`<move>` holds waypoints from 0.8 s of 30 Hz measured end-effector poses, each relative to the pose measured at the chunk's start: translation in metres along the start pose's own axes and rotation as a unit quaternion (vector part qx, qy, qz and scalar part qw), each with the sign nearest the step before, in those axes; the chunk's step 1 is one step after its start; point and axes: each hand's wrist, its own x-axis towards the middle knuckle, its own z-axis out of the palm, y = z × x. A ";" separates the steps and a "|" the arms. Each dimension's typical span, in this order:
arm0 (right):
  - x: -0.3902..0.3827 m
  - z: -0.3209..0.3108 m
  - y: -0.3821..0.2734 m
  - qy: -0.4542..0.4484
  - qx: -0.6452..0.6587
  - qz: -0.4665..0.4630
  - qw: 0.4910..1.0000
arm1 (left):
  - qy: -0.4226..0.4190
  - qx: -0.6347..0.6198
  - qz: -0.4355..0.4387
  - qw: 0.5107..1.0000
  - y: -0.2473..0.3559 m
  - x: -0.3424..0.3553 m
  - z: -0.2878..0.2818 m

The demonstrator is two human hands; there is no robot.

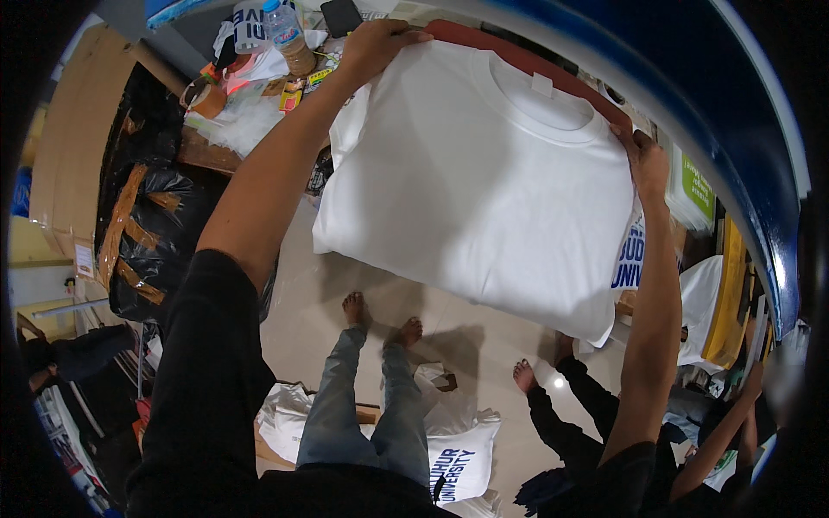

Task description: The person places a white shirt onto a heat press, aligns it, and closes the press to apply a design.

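Note:
A plain white T-shirt [471,173], folded into a rough rectangle, hangs between my two hands over the near edge of the work surface. Its round collar, with a small white label [542,84] inside, faces up at the far right. My left hand [380,47] pinches the far left shoulder of the shirt. At the right shoulder, beside the collar, my right hand [643,160] grips the cloth. Behind the collar shows part of a dark red board [527,62]. The lower edge of the shirt hangs free above the floor.
Left of the shirt, a water bottle [289,39], a tape roll [207,99] and a phone [342,17] lie on the cluttered table. Black taped bundles [155,242] stand below. A blue machine part [708,95] arches overhead. Another person [561,423] sits at lower right near printed shirts [466,457].

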 end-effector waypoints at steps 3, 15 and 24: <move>0.005 -0.003 -0.013 -0.019 -0.023 0.023 0.999 | -0.087 -0.032 -0.022 0.995 -0.007 0.013 -0.012; -0.045 0.050 -0.036 0.036 -0.095 -0.130 0.986 | -0.087 -0.005 0.157 0.984 0.070 -0.050 0.038; 0.022 0.070 -0.034 -0.020 -0.093 -0.118 0.988 | -0.165 0.097 0.099 0.977 0.084 -0.013 0.090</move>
